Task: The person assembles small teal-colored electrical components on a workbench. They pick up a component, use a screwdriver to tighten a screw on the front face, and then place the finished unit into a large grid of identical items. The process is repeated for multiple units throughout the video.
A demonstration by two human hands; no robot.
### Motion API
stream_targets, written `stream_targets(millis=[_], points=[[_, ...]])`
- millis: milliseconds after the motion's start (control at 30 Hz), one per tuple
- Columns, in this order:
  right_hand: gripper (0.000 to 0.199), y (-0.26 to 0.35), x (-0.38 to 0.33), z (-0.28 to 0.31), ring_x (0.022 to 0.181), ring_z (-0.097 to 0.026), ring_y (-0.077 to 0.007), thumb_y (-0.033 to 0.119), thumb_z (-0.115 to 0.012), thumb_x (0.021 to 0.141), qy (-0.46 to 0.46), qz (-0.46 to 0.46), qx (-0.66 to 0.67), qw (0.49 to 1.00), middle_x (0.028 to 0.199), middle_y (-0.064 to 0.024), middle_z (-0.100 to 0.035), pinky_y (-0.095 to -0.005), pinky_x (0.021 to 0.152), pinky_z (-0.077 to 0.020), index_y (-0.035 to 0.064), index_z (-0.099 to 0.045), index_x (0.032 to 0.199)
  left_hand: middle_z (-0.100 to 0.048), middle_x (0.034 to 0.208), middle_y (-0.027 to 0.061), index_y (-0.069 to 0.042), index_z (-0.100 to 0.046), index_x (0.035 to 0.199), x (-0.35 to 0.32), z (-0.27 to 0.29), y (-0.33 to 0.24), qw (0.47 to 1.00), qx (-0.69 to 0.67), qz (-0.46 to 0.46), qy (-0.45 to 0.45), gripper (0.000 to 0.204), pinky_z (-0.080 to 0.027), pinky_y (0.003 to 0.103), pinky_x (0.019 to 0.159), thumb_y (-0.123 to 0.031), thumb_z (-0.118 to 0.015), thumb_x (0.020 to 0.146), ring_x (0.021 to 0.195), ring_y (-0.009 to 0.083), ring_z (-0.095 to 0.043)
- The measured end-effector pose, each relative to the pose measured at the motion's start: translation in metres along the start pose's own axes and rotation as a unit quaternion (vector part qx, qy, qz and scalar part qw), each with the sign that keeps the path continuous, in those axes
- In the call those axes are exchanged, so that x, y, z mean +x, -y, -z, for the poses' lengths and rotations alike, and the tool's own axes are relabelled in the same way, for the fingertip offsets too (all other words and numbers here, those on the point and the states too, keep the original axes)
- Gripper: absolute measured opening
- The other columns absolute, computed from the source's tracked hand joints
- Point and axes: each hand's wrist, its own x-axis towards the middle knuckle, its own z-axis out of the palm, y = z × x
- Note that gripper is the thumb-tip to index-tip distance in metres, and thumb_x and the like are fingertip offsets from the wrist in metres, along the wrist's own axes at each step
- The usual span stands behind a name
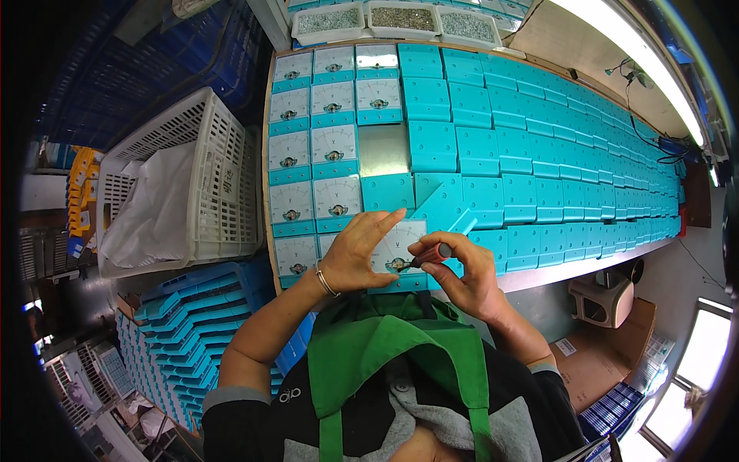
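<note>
At the table's near edge lies an analog panel meter (397, 240) with a white dial face and a turquoise lower edge. My left hand (356, 252) grips it from the left, the thumb at its lower part and the fingers along its upper edge. My right hand (471, 279) is closed round a screwdriver (436, 253) with a red and black handle. The driver's tip points left and meets the small metal movement at the bottom of the dial. Just beyond the meter, turquoise plates (441, 202) lie askew over the others.
Finished-looking meters (292, 148) stand in columns at left on the table. Rows of turquoise housings (473, 142) fill its right side. Trays of small parts (402, 19) stand at the back. A white crate (223, 185) and stacked turquoise parts (192, 331) are at left, a stool (603, 299) at right.
</note>
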Motion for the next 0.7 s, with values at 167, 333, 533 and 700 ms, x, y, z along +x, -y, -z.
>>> stream_targets(millis=[167,333,533,700], points=[[0.03,-0.004,-0.002,-0.007,0.073,-0.065,-0.017,-0.003,-0.072,0.076,-0.054,0.032,-0.06,0.996,0.091,-0.0084,-0.067,-0.0276,0.065,-0.0529,-0.0002,-0.057,0.102,-0.052,0.123,0.0156,-0.009,-0.037,0.141,-0.002,-0.003,0.004,1.0,-0.001,0.011,0.005,0.101,-0.043,0.042,0.095,-0.027,-0.083,0.053,0.11,0.0339,-0.052],[0.032,-0.005,0.0,-0.009,0.071,-0.066,-0.0162,-0.002,-0.073,0.074,-0.066,0.038,-0.078,0.994,0.088,-0.008,-0.068,-0.0267,0.063,-0.0525,-0.0001,-0.056,0.101,-0.052,0.123,0.0151,-0.009,-0.037,0.141,-0.001,-0.002,0.003,1.0,-0.001,0.016,0.008,0.102,-0.043,0.042,0.095,-0.028,-0.083,0.052,0.11,0.0336,-0.052],[0.032,-0.009,0.001,-0.012,0.071,-0.066,-0.0164,-0.002,-0.073,0.074,-0.07,0.039,-0.081,0.994,0.086,-0.0084,-0.068,-0.0267,0.063,-0.0527,-0.0006,-0.055,0.101,-0.052,0.118,0.0152,-0.008,-0.037,0.141,-0.001,-0.002,0.004,1.0,0.001,0.006,0.008,0.1,-0.044,0.042,0.093,-0.026,-0.083,0.053,0.108,0.0335,-0.052],[0.03,-0.01,0.001,-0.011,0.075,-0.066,-0.0173,-0.005,-0.069,0.077,-0.048,0.023,-0.062,0.997,0.089,-0.0095,-0.067,-0.0281,0.067,-0.053,-0.0005,-0.054,0.102,-0.052,0.115,0.0153,-0.008,-0.036,0.141,-0.005,-0.004,0.006,0.999,-0.012,0.035,0.013,0.098,-0.045,0.04,0.093,-0.024,-0.082,0.056,0.109,0.0336,-0.051]])
